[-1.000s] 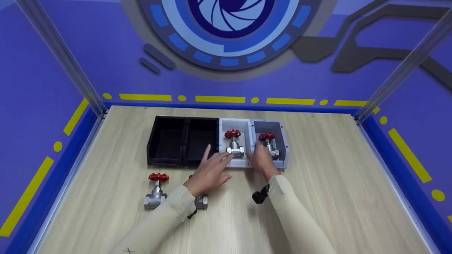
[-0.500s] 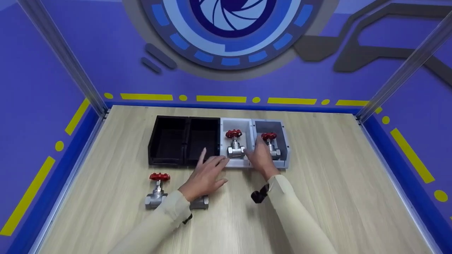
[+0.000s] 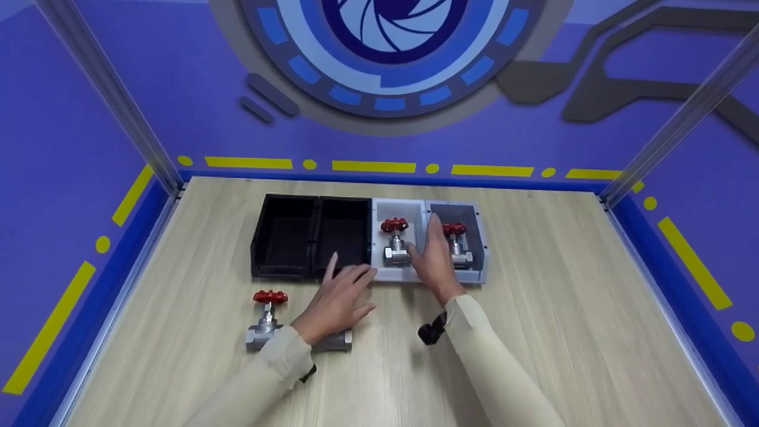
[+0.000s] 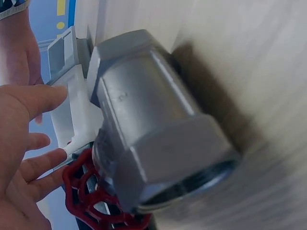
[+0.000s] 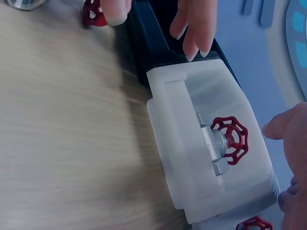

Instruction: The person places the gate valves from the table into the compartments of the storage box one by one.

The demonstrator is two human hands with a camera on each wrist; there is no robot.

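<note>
My left hand (image 3: 335, 302) is spread out above the table, fingertips near the front rim of the black bins (image 3: 281, 273). Under that wrist lies a metal valve (image 3: 338, 341), partly covered by the sleeve and large in the left wrist view. Another valve with a red handwheel (image 3: 267, 329) stands to its left. My right hand (image 3: 437, 261) is over the divider between two light bins (image 3: 397, 274), fingers extended. One red-wheeled valve (image 3: 394, 243) sits in the white bin; a second valve (image 3: 458, 249) sits in the greyer right bin, partly hidden by this hand.
The four-sided booth has blue printed walls (image 3: 195, 118) at the back and sides. Black and light bins stand joined in one row on the wooden table (image 3: 545, 296). The two black bins hold nothing visible.
My left hand has drawn back to the left, away from the white bin. My right fingers have straightened and come up off the valve in the right bin.
</note>
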